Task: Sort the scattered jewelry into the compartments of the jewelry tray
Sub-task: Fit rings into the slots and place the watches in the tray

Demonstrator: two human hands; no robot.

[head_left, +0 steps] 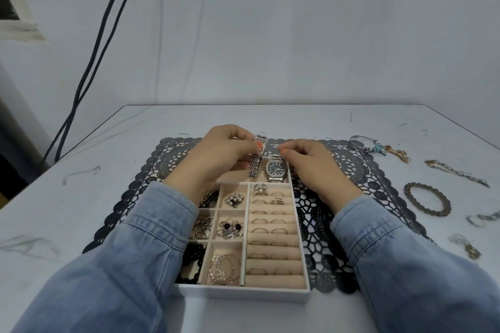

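Silver shows between the fingers of your left hand (pixel 219 154): they pinch a rectangular-faced watch (pixel 261 140), its mesh strap hanging into the far compartment of the jewelry tray (pixel 243 293), just beside a round-dial watch (pixel 274 169). Your right hand (pixel 313 167) curls close to the strap; whether it grips cannot be told. Your left wrist crosses the tray's left compartments; your right lies outside its right wall. Beneath is a black lace placemat (pixel 351 170) on a pale table (pixel 108 143) that runs wide to your left. Bracelets (pixel 427 199) lie well apart on your right. Dark cables (pixel 102 43) run down the wall.
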